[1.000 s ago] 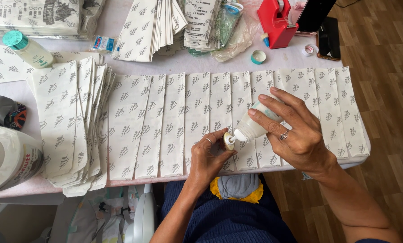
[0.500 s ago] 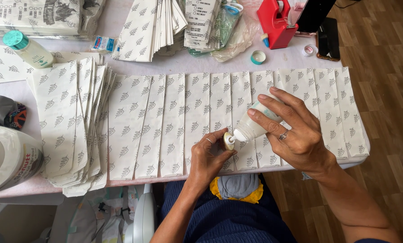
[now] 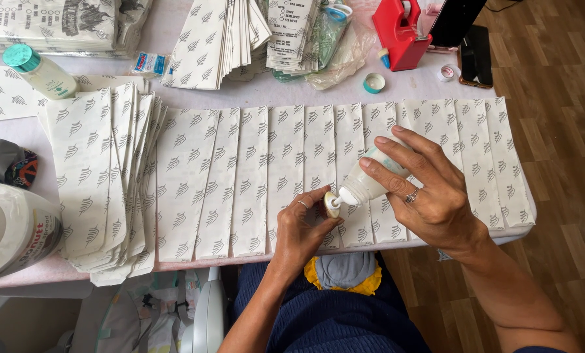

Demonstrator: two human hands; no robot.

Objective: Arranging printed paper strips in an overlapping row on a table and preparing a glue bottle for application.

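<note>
My right hand [image 3: 430, 193] grips a small white squeeze bottle [image 3: 371, 180], tilted with its nozzle pointing down and left. My left hand [image 3: 303, 230] pinches the nozzle tip [image 3: 332, 204] between thumb and fingers. Both hands hover over a row of overlapping white paper bags with a grey leaf print [image 3: 286, 173], laid side by side along the table's near edge. A ring shows on each hand.
A fanned pile of the same bags [image 3: 106, 176] lies at left, another stack [image 3: 217, 39] at the back. A teal-capped bottle [image 3: 41, 70], a teal cap [image 3: 373, 82], a red tape dispenser [image 3: 403, 33], a phone [image 3: 477, 55] and a large white jug [image 3: 8, 229] stand around.
</note>
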